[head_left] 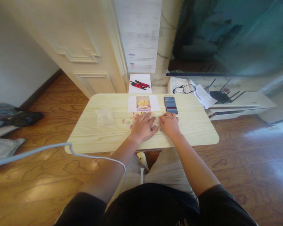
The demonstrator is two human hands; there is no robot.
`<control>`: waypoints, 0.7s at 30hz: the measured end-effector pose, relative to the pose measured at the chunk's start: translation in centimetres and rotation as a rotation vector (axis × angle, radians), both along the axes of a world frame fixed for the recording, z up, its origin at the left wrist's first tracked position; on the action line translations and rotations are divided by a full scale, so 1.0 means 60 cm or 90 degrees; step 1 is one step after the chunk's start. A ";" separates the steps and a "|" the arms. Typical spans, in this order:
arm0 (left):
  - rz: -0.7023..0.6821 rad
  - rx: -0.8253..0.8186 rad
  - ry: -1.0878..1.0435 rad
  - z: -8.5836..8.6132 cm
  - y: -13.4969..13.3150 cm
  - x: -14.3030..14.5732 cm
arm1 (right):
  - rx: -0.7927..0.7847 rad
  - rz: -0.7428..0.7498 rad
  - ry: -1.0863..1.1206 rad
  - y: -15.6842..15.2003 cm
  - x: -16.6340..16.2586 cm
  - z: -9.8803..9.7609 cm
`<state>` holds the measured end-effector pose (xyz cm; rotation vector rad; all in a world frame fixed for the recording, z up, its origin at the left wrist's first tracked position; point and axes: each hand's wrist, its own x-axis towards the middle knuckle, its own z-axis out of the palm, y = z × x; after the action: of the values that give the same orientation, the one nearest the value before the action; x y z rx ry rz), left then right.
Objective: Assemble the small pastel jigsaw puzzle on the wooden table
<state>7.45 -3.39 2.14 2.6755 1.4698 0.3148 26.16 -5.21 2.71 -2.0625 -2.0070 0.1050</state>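
My left hand [143, 126] lies palm down with its fingers spread, over a scatter of small multicoloured pieces [128, 121] on the pale wooden table [191, 131]. It covers many of them. To its right, my right hand [170, 125] has its fingers bent, thumb and forefinger close together at the right edge of the scatter. Whatever lies between those fingertips is too small to make out. Just beyond the hands is a white sheet with a printed picture of a yellow cartoon figure [143, 104].
A phone [171, 105] lies beyond my right hand. At the left is a translucent plastic bag [104, 118]. Red and black pens [140, 84] rest on paper behind the table. A white cable [94, 155] crosses the left forearm. A router [220, 96] stands on the cabinet at right.
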 end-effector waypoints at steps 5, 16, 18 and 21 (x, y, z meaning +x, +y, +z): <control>0.003 0.000 0.002 0.000 0.000 -0.007 | -0.001 -0.032 0.015 0.008 0.002 0.003; 0.003 -0.011 -0.009 0.003 -0.001 -0.016 | 0.036 -0.013 0.031 -0.003 0.010 0.011; 0.031 -0.008 0.001 0.001 0.001 -0.036 | 0.040 0.021 0.059 -0.002 0.012 0.009; 0.072 -0.019 0.025 -0.007 0.000 -0.065 | 0.047 0.138 0.080 0.004 0.006 0.003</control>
<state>3.55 -3.40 1.74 2.5950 1.6273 0.2461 26.52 -4.96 2.86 -1.7441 -2.1153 0.1936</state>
